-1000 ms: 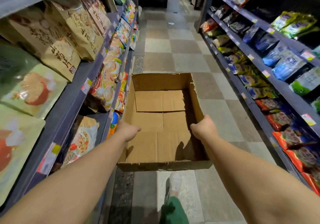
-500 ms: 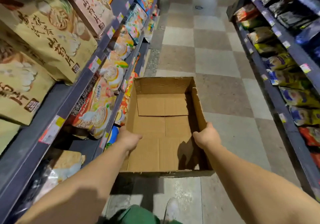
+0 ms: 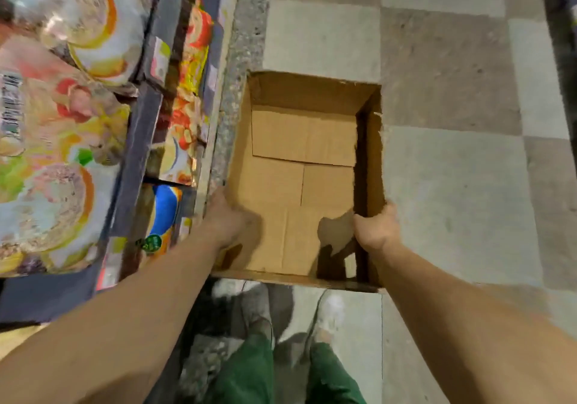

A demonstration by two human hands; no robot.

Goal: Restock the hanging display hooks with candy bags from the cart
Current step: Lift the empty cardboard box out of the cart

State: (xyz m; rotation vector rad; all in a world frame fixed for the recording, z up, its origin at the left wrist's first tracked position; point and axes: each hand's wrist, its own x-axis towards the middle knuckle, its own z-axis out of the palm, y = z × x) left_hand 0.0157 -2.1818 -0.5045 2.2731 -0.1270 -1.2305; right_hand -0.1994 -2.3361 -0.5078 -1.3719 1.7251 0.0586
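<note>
An empty open cardboard box (image 3: 299,141) hangs low over the tiled floor, held by both my hands. My left hand (image 3: 226,221) grips its left wall near the close corner. My right hand (image 3: 376,227) grips the right wall, fingers curled over the rim. The box bottom shows only folded flaps, no bags inside. Colourful snack bags (image 3: 71,116) fill the shelves to the left. No cart and no hanging hooks are in view.
Dark shelf edges with price tags (image 3: 159,63) run along the left, close to the box's left side. Checkered floor tiles (image 3: 452,185) stretch to the right. My green trousers and white shoes (image 3: 327,310) are below the box.
The view has tilted sharply down and the box has dropped lower toward the floor beside the left shelf. Both hands keep their hold on the box walls.
</note>
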